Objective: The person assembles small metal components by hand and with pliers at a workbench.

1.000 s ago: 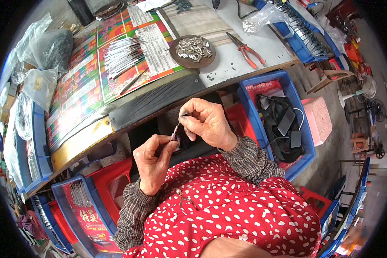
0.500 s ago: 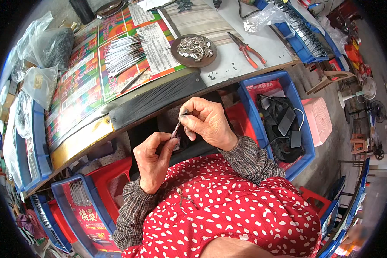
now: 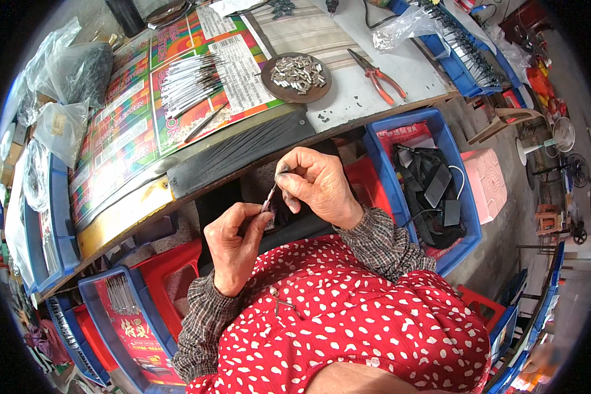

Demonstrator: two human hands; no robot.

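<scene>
My left hand (image 3: pixel 233 243) and my right hand (image 3: pixel 322 187) come together over my lap, in front of the table's edge. A small slender piece (image 3: pixel 269 198), partly pale and shiny, slants up between them. Its lower end is pinched between my left thumb and forefinger. At its upper end my right thumb and forefinger are pressed together, over a small dark tip. The fingers cover much of the piece, so its kind is unclear. On the table lie a bundle of thin white rods (image 3: pixel 189 82) with dark ends and a round brown dish (image 3: pixel 269 84) of small metal pieces (image 3: pixel 299 73).
Red-handled pliers (image 3: pixel 377 77) lie right of the dish. A dark slim tool (image 3: pixel 205 123) rests near a black strip (image 3: pixel 240 154) along the table edge. Blue bins (image 3: pixel 469 240) stand at both sides, one holding black bags and devices. Plastic bags (image 3: pixel 79 72) crowd the far left.
My right hand has shifted very slightly, and a little more of the slender piece shows between the hands. The left hand stays in place.
</scene>
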